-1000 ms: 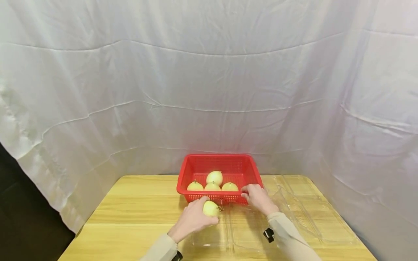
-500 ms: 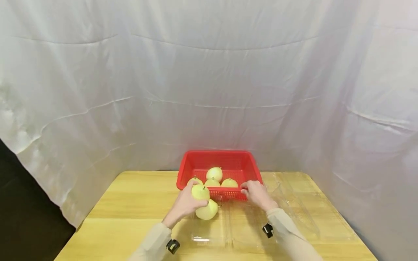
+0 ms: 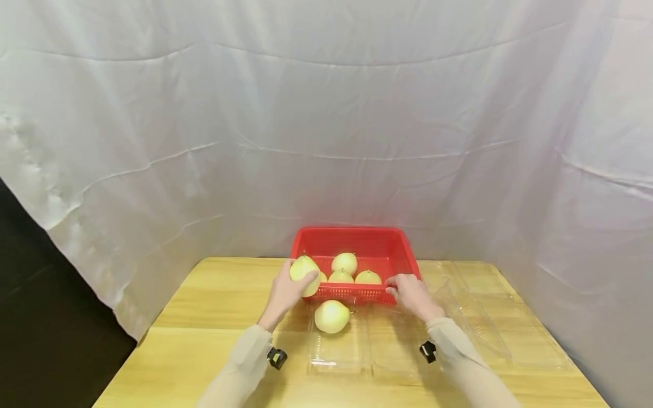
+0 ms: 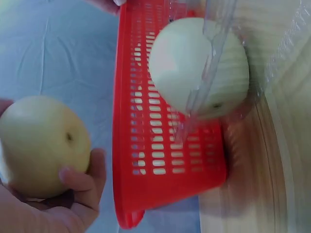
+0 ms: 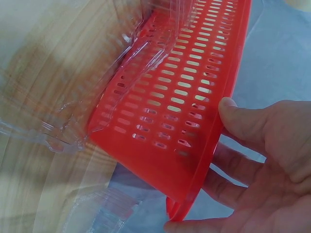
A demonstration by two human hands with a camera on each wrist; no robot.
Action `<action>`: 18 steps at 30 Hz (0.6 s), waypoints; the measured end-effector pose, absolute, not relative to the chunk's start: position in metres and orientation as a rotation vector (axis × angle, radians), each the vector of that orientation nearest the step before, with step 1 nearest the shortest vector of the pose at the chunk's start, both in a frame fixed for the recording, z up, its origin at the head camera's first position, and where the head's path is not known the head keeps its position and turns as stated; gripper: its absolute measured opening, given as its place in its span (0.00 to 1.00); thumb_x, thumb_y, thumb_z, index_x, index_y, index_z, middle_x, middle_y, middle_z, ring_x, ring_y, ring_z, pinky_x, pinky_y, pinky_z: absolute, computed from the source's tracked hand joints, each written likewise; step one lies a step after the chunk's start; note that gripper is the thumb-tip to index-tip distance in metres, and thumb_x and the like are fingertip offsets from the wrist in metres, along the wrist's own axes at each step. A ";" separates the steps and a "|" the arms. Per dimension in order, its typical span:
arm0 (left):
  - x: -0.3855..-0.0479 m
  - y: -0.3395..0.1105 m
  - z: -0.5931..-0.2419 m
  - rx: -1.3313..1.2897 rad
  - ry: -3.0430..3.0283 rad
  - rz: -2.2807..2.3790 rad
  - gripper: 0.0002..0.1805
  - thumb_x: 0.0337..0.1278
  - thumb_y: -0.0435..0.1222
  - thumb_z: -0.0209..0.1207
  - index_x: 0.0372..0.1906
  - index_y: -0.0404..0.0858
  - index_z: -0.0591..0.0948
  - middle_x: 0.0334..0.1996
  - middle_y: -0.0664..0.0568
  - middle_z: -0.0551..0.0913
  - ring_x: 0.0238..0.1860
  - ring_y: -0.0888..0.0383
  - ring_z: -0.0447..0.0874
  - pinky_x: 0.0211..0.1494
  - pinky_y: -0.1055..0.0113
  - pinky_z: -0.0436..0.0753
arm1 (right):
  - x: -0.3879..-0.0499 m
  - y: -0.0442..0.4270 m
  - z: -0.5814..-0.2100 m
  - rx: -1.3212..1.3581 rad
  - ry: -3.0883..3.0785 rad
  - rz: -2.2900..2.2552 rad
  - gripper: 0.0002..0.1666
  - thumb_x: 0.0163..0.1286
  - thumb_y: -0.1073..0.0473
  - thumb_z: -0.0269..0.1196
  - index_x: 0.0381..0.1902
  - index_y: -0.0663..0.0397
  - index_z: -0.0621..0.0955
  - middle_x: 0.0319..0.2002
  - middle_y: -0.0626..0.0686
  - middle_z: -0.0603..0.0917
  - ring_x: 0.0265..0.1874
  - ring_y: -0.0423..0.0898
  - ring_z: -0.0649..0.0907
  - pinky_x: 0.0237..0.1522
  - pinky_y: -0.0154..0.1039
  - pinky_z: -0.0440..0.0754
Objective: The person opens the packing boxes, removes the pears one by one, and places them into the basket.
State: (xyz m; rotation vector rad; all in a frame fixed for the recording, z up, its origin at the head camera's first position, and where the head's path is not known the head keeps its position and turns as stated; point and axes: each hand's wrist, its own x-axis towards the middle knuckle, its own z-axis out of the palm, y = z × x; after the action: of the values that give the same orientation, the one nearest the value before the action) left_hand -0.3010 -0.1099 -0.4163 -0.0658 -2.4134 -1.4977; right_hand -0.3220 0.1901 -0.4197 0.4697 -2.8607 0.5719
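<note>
My left hand [image 3: 279, 294] grips a pale yellow pear [image 3: 305, 274] in the air by the basket's front left corner. In the left wrist view, thumb and fingers wrap round that pear [image 4: 46, 145]. My right hand [image 3: 411, 296] holds the front rim of the red plastic basket [image 3: 357, 233] near its right corner, and in the right wrist view the thumb lies on the rim's near side with fingers behind it. Several pears [image 3: 344, 263] lie in the basket, one partly hidden by the held pear. Another pear [image 3: 331, 317] lies on its side in a clear plastic container [image 3: 334, 362].
Further clear plastic containers [image 3: 490, 323] lie on the wooden table's right side, their outlines hard to make out. Bare wood [image 3: 214, 311] spreads on the left. A pale grey curtain [image 3: 357, 141] hangs behind and at both sides.
My left hand has moved up and to the left, lifting its pear toward the basket's front left corner. The pear in the clear container is now fully visible. My right hand stays at the rim.
</note>
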 end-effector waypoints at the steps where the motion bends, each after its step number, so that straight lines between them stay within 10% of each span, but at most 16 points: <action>1: -0.302 -0.111 -0.415 -0.038 -2.411 -1.494 0.30 0.51 0.55 0.67 0.53 0.43 0.74 0.40 0.47 0.82 0.39 0.54 0.78 0.38 0.64 0.76 | -0.322 0.191 -0.419 0.469 -2.863 0.574 0.11 0.64 0.63 0.67 0.44 0.59 0.86 0.38 0.53 0.88 0.35 0.48 0.82 0.46 0.51 0.82; 11: -0.322 -0.122 -0.413 -0.031 -2.230 -1.769 0.38 0.67 0.51 0.55 0.75 0.67 0.50 0.73 0.43 0.60 0.44 0.44 0.82 0.26 0.58 0.83 | -0.324 0.189 -0.414 0.489 -2.882 0.558 0.11 0.65 0.63 0.66 0.44 0.59 0.86 0.39 0.54 0.88 0.35 0.48 0.83 0.47 0.52 0.82; 18: -0.330 -0.125 -0.417 -0.041 -2.124 -1.919 0.37 0.69 0.50 0.53 0.73 0.76 0.47 0.68 0.41 0.64 0.39 0.46 0.84 0.36 0.42 0.84 | -0.324 0.187 -0.419 0.501 -2.883 0.555 0.10 0.65 0.62 0.66 0.44 0.58 0.87 0.39 0.54 0.88 0.37 0.48 0.84 0.44 0.53 0.82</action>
State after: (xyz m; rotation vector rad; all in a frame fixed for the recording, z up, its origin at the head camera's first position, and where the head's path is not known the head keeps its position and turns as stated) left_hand -0.3297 -0.1250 -0.4172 -0.0413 -2.1240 -1.9192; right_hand -0.3244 0.1871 -0.4186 0.5012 -2.8830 0.5545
